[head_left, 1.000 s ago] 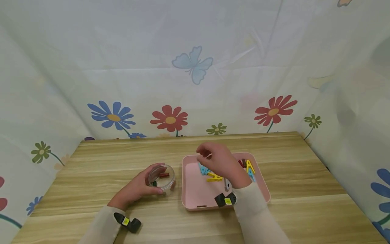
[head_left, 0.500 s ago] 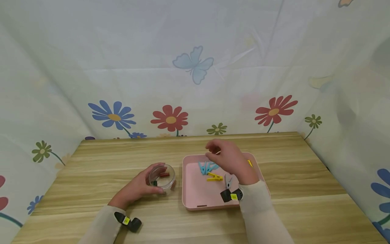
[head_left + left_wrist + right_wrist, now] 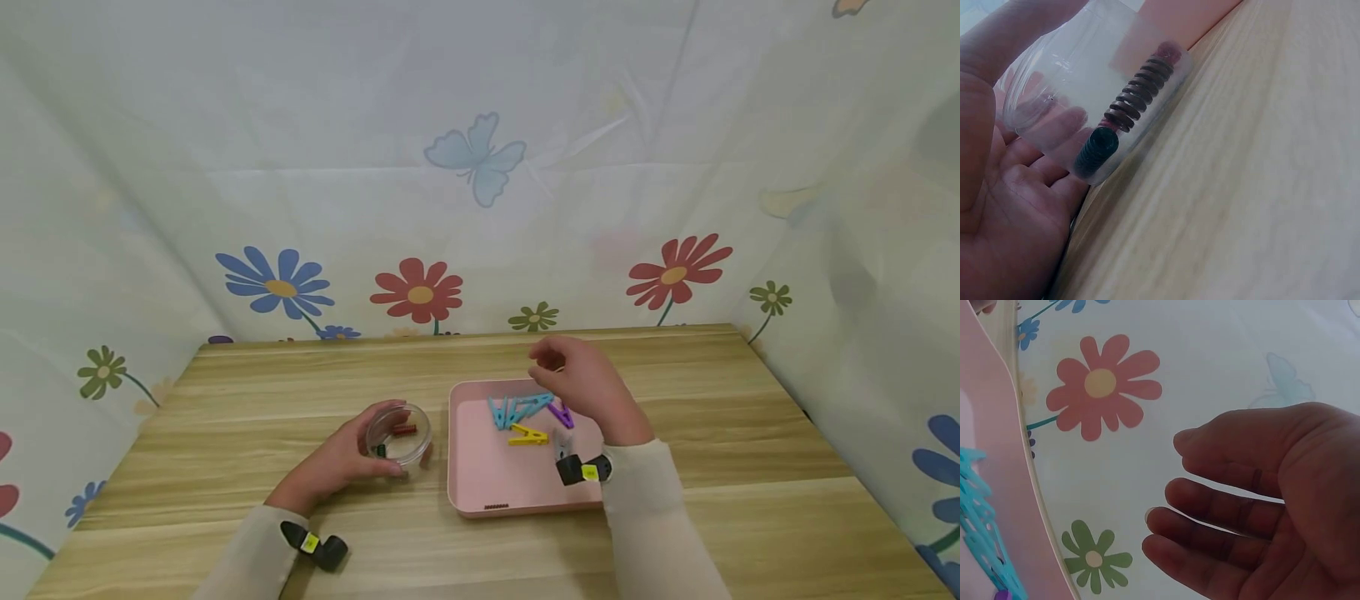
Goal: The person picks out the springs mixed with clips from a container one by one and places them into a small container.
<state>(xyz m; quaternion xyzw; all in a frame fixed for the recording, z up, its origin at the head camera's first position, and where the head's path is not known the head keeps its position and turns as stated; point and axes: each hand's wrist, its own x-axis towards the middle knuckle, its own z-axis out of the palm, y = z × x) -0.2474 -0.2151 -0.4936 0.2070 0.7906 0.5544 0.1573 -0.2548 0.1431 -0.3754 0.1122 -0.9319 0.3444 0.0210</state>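
Observation:
My left hand grips a clear round jar on the table, fingers and thumb around its side. Inside the jar lie a red spring and a green spring; the left wrist view also shows a dark brownish spring. My right hand hovers over the back right of a pink tray, fingers loosely bent and nothing held. In the tray are blue clothespins, a yellow clothespin, a purple clothespin and a pale grey one. My right arm hides the tray's right part.
A small dark spring lies by the tray's front edge. The wooden table meets a flower-printed cloth at the back and sides. Cameras are strapped to both wrists.
My right hand has moved right across the tray, uncovering the blue clothespins and the purple one while covering the clothespins at the right side. My left hand and the jar stay put.

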